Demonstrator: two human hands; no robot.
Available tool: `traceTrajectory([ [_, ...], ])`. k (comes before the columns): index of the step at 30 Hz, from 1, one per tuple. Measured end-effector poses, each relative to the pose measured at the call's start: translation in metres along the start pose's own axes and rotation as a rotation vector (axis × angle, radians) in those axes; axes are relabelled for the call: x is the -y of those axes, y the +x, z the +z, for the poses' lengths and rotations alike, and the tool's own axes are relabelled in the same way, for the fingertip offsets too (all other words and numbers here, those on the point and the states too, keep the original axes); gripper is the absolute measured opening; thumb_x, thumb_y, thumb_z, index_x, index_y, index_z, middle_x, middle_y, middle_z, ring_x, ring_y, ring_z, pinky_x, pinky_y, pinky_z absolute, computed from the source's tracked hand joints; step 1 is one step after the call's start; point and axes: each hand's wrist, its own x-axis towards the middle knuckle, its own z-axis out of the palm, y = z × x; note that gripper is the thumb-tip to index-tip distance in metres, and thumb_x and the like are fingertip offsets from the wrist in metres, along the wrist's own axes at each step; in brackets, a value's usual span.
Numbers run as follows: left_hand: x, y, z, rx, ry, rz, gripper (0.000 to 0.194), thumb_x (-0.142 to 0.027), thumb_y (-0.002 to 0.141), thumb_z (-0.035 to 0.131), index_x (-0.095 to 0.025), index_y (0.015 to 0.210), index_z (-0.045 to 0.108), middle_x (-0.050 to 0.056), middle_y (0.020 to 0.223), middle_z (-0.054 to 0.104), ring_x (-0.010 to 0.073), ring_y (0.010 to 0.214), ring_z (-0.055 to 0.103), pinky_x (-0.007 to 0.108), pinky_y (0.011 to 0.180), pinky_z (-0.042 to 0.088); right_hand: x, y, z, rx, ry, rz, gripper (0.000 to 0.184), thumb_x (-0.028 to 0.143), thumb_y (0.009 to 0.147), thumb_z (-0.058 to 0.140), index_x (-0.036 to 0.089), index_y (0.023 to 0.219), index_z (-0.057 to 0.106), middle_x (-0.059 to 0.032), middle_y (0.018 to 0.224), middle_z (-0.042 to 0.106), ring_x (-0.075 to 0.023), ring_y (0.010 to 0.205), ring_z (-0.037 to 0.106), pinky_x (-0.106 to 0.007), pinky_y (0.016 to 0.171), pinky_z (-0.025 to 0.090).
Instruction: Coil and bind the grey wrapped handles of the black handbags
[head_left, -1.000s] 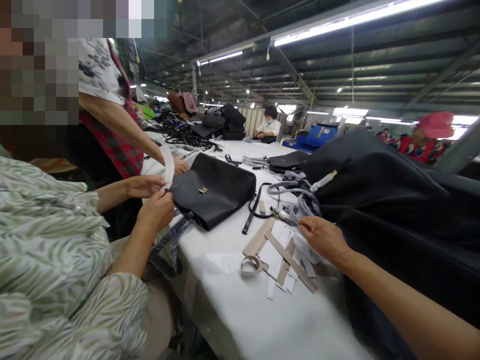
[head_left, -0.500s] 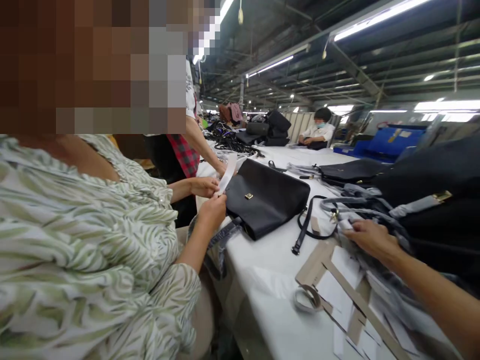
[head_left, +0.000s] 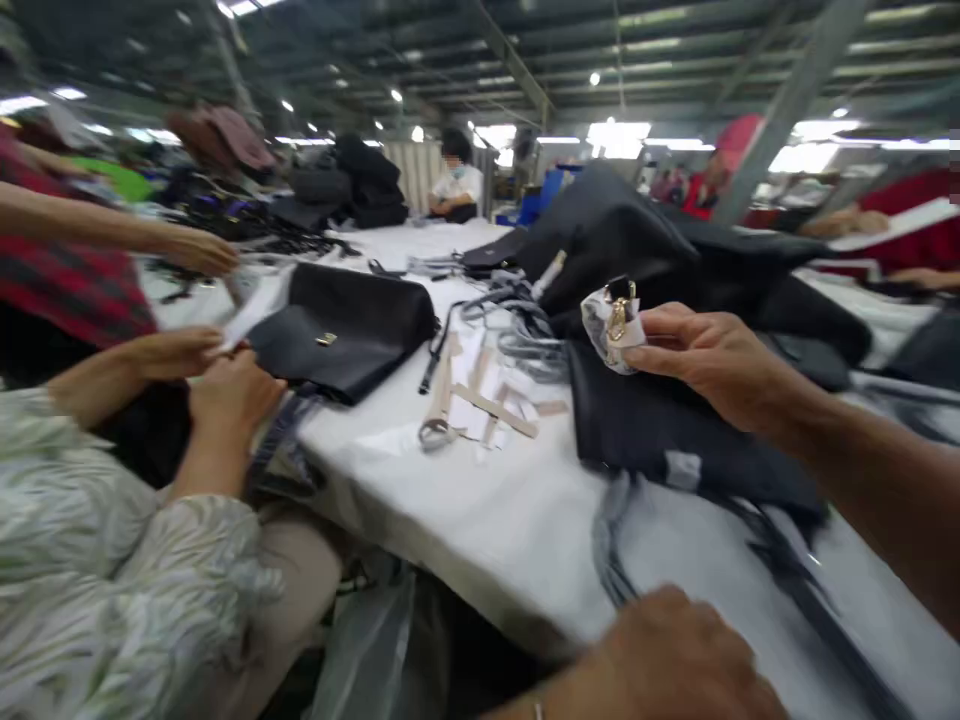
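Observation:
Raised over the table's right part, my right hand (head_left: 712,350) pinches a gold metal clasp (head_left: 619,318) wrapped in white paper or film. A bit of black strap shows at its top. Low in the view, my left hand (head_left: 675,660) is blurred and its fingers are hard to make out. Between and beyond my hands lies a black bag (head_left: 675,430), with a wrapped grey strap (head_left: 616,540) hanging from its near edge. Another black bag (head_left: 360,325) with a gold lock lies further left, by a co-worker's hands (head_left: 232,400) that hold a white strip.
Paper and card strips (head_left: 491,405) are scattered mid-table beside wrapped straps (head_left: 525,335). A large black heap (head_left: 615,235) rises behind my right hand. Co-workers sit or stand at the left, far end and right. The white table's (head_left: 420,500) front edge runs diagonally.
My view has swung right. My right hand has lifted from the strap pile, now with the wrapped clasp up in it. My left hand has come into view at the bottom.

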Motion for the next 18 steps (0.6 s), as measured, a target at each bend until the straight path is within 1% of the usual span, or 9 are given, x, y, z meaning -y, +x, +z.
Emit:
traceTrajectory([
  [1,-0.028,0.022,0.001,-0.066,-0.057,-0.011,0.015,-0.026,0.096,0.047,-0.024,0.106,0.058,0.009,0.106,0.061,0.0195,0.095,0.057,0.036,0.078,0.049,0.000,-0.028,-0.013,-0.003,-0.119,-0.013,0.034,0.048,0.072,0.069,0.019,0.090,0.072,-0.0040,0.104,0.063,-0.0228,0.099,0.057,-0.046,0.101,0.036],
  [2,-0.050,0.037,0.002,-0.145,-0.116,-0.053,0.015,-0.024,0.096,0.045,-0.021,0.103,0.058,0.009,0.098,0.061,0.0196,0.090,0.057,0.036,0.074,0.047,0.000,-0.056,-0.025,-0.001,-0.232,-0.026,0.034,0.049,0.073,0.067,0.019,0.089,0.072,-0.0043,0.101,0.062,-0.0235,0.098,0.057,-0.046,0.099,0.037],
  [3,-0.066,0.047,0.003,-0.227,-0.169,-0.099,0.013,-0.023,0.095,0.045,-0.019,0.100,0.057,0.008,0.090,0.060,0.0195,0.085,0.056,0.036,0.072,0.045,-0.002,-0.083,-0.033,-0.003,-0.338,-0.035,0.033,0.048,0.074,0.066,0.019,0.088,0.073,-0.0048,0.099,0.062,-0.0240,0.097,0.056,-0.045,0.096,0.038],
  [5,-0.081,0.054,0.008,-0.364,-0.222,-0.150,0.009,-0.022,0.092,0.048,-0.017,0.091,0.055,0.005,0.081,0.057,0.0190,0.079,0.053,0.036,0.069,0.041,-0.008,-0.132,-0.041,0.013,-0.522,-0.034,0.026,0.043,0.078,0.064,0.020,0.088,0.072,-0.0058,0.099,0.061,-0.0246,0.097,0.054,-0.041,0.092,0.040],
  [8,-0.080,0.049,0.016,-0.453,-0.134,-0.158,0.009,-0.024,0.090,0.050,-0.019,0.086,0.055,0.004,0.084,0.059,0.0196,0.084,0.053,0.037,0.073,0.038,-0.020,-0.185,-0.033,0.102,-0.722,-0.030,0.016,0.031,0.080,0.062,0.022,0.091,0.071,-0.0068,0.102,0.061,-0.0250,0.099,0.051,-0.040,0.090,0.040],
  [10,-0.078,0.045,0.020,-0.508,-0.060,-0.190,0.010,-0.024,0.091,0.049,-0.021,0.089,0.058,0.005,0.096,0.062,0.0209,0.097,0.053,0.038,0.083,0.038,-0.024,-0.208,-0.022,0.175,-0.809,-0.038,0.013,0.025,0.079,0.062,0.019,0.087,0.070,-0.0085,0.099,0.062,-0.0261,0.100,0.051,-0.041,0.090,0.039],
  [13,-0.080,0.046,0.022,-0.586,-0.038,-0.237,0.010,-0.026,0.088,0.054,-0.023,0.094,0.062,0.005,0.119,0.060,0.0247,0.119,0.046,0.044,0.100,0.032,-0.026,-0.228,-0.013,0.308,-0.836,-0.066,0.011,0.019,0.079,0.059,0.018,0.084,0.069,-0.0097,0.092,0.061,-0.0268,0.098,0.050,-0.040,0.087,0.039],
  [15,-0.081,0.049,0.020,-0.584,-0.079,-0.247,0.016,-0.030,0.087,0.055,-0.021,0.099,0.062,0.008,0.126,0.057,0.0253,0.123,0.044,0.044,0.104,0.032,-0.026,-0.235,-0.013,0.362,-0.810,-0.095,0.012,0.017,0.080,0.058,0.017,0.085,0.069,-0.0096,0.090,0.061,-0.0265,0.095,0.050,-0.039,0.083,0.039],
  [18,-0.082,0.053,0.015,-0.564,-0.167,-0.232,0.027,-0.034,0.088,0.055,-0.016,0.107,0.059,0.012,0.123,0.058,0.0220,0.117,0.050,0.039,0.100,0.039,-0.025,-0.237,-0.018,0.411,-0.800,-0.127,0.013,0.014,0.078,0.057,0.016,0.084,0.068,-0.0093,0.089,0.062,-0.0257,0.093,0.050,-0.037,0.081,0.038],
])
